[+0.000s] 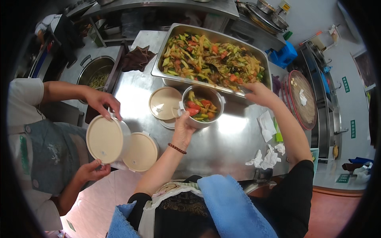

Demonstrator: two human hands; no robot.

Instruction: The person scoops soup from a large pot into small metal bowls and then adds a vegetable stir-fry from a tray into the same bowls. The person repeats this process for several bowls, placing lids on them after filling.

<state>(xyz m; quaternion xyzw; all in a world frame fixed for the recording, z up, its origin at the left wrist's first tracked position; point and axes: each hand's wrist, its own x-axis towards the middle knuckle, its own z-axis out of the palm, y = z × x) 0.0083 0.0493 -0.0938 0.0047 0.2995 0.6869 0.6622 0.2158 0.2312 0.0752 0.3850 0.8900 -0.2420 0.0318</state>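
My left hand, with a beaded bracelet at the wrist, grips a round metal-lined food container partly filled with cooked vegetables. Right behind it stands a large rectangular steel pan of mixed stir-fried vegetables. Over the pan's near right edge is my right hand, its fingers around the handle of a dark serving spoon that lies in the food; the grip is partly hidden. A beige round lid lies left of the container, on another pale round piece.
At left, a co-worker's hands hold a lidded container; another lidded container stands beside it. Crumpled tissues and a brown cloth lie on the steel table. A large pot stands beyond at left.
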